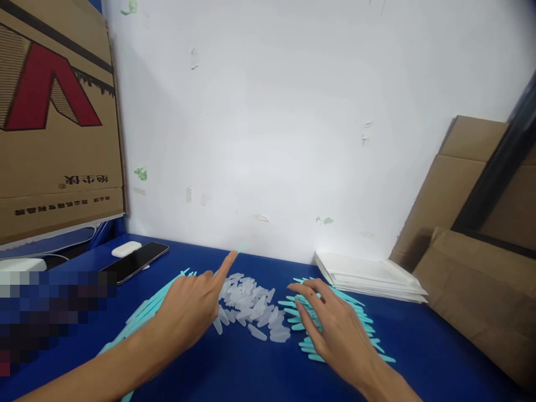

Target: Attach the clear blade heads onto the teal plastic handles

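Right hand [333, 321] palm-down, loosely arched over turquoise sticks [297, 327]

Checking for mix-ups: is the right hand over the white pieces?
No, the right hand is over teal sticks beside the white pieces.

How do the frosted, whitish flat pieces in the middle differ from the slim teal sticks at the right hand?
Colour: the frosted, whitish flat pieces are pale; the slim teal sticks are blue-green. Shape: the pieces look short and broad, the sticks longer and narrower. Place: the pieces lie between the hands, while the sticks are partly hidden behind the right hand. Both lie loosely heaped on the blue tabletop.
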